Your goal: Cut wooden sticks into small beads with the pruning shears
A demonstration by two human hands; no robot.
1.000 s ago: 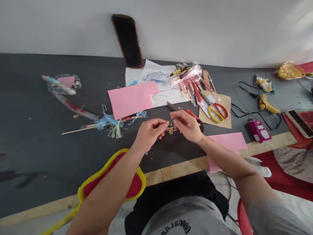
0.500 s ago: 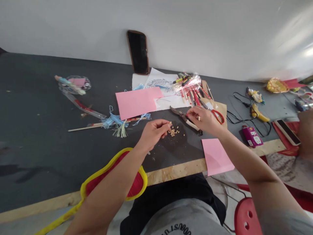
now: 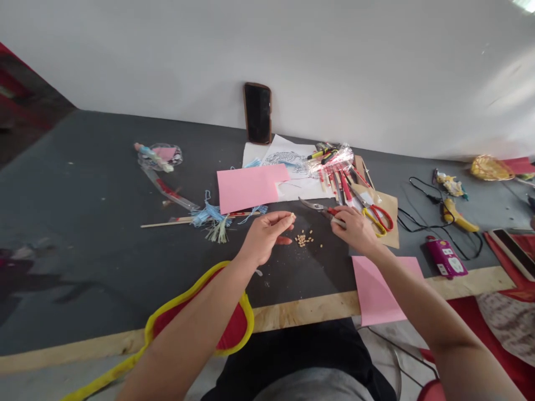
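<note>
My left hand [image 3: 265, 236] is closed in a pinch, a tiny pale piece [image 3: 293, 216] at its thumb and fingertip. Just to the right of it, a small pile of short pale pieces [image 3: 301, 239] lies on the dark table. My right hand [image 3: 354, 227] is wrapped round the handles of a pair of pruning shears [image 3: 315, 206], whose blades point left. Its palm side is hidden from view. Beyond that hand lie scissors [image 3: 382, 218] with red and yellow handles, on brown paper.
Pink paper [image 3: 246, 188], blue tassels [image 3: 209, 213] and thin sticks lie further back. A phone [image 3: 258, 114] leans on the wall. Another pink sheet [image 3: 376, 289] overhangs the front edge. A red pad with yellow trim [image 3: 249, 317] lies under my left forearm. A purple box [image 3: 446, 257] stands right.
My right hand has come down onto the pruning shears and closed round their handles. The left hand keeps its pinch beside the pile. The whole view has shifted.
</note>
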